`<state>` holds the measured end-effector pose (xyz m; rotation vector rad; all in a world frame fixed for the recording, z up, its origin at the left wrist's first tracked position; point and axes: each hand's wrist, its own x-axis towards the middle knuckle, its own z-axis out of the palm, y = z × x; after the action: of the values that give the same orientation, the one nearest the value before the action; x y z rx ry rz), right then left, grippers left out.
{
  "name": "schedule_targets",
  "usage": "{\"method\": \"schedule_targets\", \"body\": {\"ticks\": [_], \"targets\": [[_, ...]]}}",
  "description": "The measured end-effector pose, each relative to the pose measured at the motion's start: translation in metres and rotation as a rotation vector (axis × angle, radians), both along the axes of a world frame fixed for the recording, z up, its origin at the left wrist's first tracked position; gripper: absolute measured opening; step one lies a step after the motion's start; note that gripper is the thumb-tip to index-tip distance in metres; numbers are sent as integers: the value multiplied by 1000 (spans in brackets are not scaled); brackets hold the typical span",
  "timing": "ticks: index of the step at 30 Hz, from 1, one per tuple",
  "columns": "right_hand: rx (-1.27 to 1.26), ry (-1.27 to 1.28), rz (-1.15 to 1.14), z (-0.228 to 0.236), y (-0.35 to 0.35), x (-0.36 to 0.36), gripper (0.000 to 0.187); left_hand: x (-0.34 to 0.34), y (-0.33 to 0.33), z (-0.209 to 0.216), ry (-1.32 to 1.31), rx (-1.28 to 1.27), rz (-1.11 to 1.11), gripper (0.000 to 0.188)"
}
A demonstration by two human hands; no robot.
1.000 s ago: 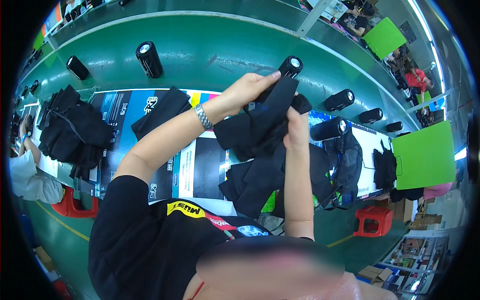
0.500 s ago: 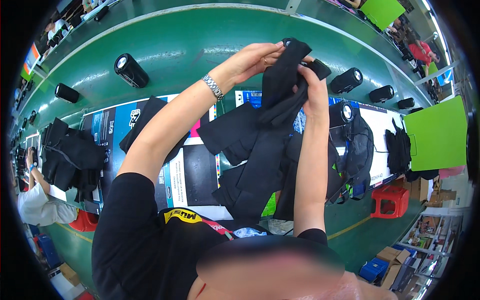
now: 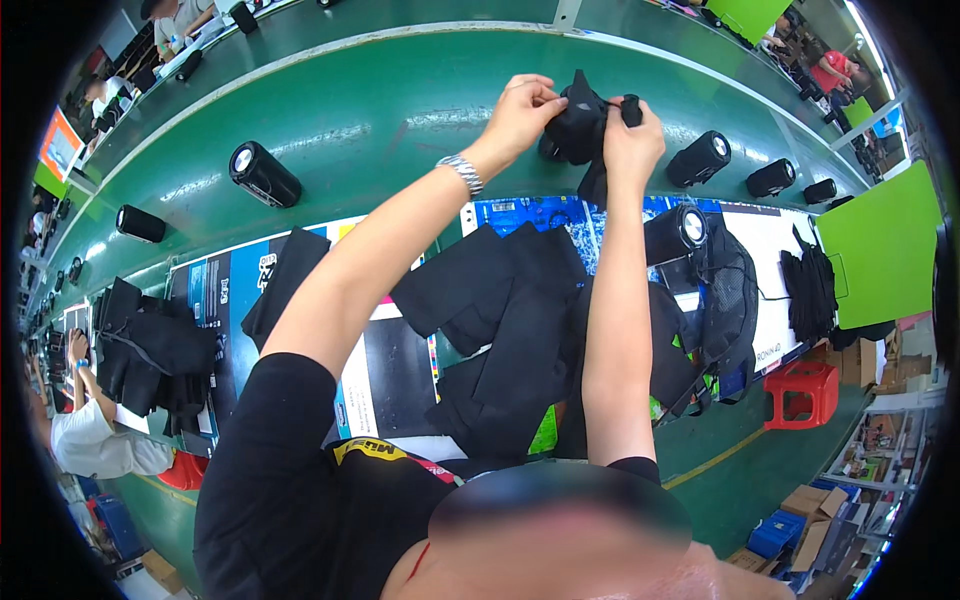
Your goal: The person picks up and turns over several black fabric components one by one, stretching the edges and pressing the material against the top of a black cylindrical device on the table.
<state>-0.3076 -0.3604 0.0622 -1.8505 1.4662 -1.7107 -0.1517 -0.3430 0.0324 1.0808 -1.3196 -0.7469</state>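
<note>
Over the green bench, both my hands hold a piece of black cloth [image 3: 580, 130], bunched up between them. The fingers of my left hand [image 3: 522, 118] pinch its left edge. My right hand [image 3: 634, 148] is closed round the right side, where a dark rolled end sticks up above the fingers. A strip of the cloth hangs down beside my right wrist. Whether something sits inside the cloth is hidden. Closer to me lies a pile of flat black cloth pieces [image 3: 520, 320]. A black cylindrical speaker [image 3: 672, 235] lies just right of my right forearm.
More black cylindrical speakers lie along the green bench, one on the left [image 3: 264, 174] and one on the right [image 3: 698, 158]. A black mesh bag [image 3: 728, 300] is to the right, before a green panel [image 3: 885, 260]. Black cloth is heaped at left [image 3: 155, 345]. A red stool [image 3: 800, 393] stands right.
The long black cloth, which hung over the pile, is now gathered up and held farther out over the bench. My right hand has moved away from me, and the left has shifted slightly.
</note>
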Motion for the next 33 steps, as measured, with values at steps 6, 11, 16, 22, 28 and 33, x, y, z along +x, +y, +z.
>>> {"method": "schedule_targets", "body": {"ticks": [6, 11, 16, 22, 28, 33], "targets": [[155, 26, -86, -17, -52, 21, 15, -4, -45, -10, 96, -8, 336, 19], [428, -642, 420, -28, -26, 43, 13, 35, -17, -21, 720, 129, -88, 18], [638, -740, 575, -50, -6, 73, 25, 77, 19, -21, 760, 361, -22, 14], [652, 56, 246, -66, -25, 57, 39, 81, 35, -38, 759, 667, -118, 9], [682, 48, 285, -79, -36, 60, 38, 91, 16, -33, 567, 565, -105, 30], [672, 105, 230, -61, -35, 54, 37, 51, -9, -8, 614, 612, -266, 22]]}}
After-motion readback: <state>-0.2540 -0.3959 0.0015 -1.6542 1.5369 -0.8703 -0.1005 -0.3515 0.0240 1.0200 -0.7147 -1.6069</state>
